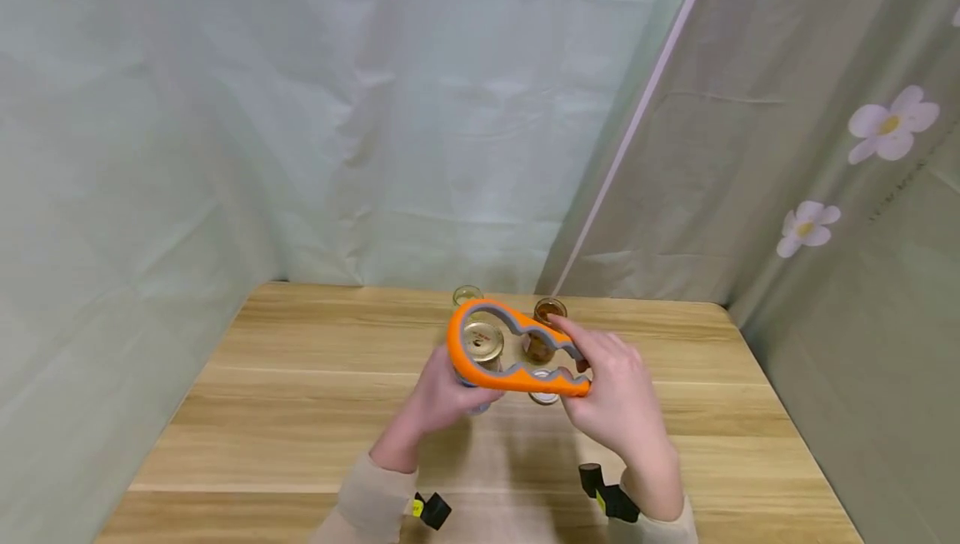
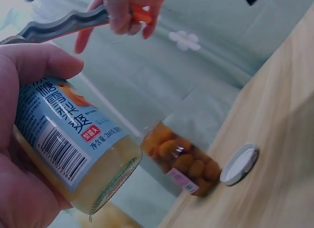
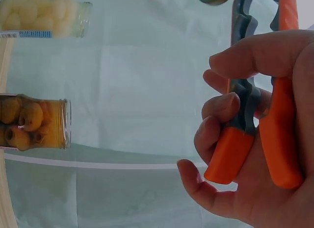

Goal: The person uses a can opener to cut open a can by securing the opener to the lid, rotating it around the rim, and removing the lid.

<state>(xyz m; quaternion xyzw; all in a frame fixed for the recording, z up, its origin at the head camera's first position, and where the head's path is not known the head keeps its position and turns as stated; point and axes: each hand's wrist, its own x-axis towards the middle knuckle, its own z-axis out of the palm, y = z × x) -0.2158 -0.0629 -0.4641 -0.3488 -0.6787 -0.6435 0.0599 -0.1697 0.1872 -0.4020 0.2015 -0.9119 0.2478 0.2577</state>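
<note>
My left hand (image 1: 438, 394) grips a glass jar (image 2: 73, 135) with a light blue label, its fingers and thumb wrapped around the side. The jar is raised off the table and has a gold lid (image 1: 482, 342). In my right hand (image 1: 617, 381) is an orange jar opener (image 1: 513, 381) with a grey scalloped lining, held by its two handles. The closed end of the opener surrounds the lid in the head view; whether it touches the lid I cannot tell. From the right wrist view, the fingers curl around both orange handles (image 3: 280, 135).
Behind the opener stands a glass jar of brown fruit (image 2: 181, 162), its bare rim showing. A loose lid (image 2: 239, 164) lies near it on the wooden table (image 1: 300, 411). Farther back is a jar of pale fruit (image 3: 41, 17). Curtains (image 1: 450, 111) hang behind the table.
</note>
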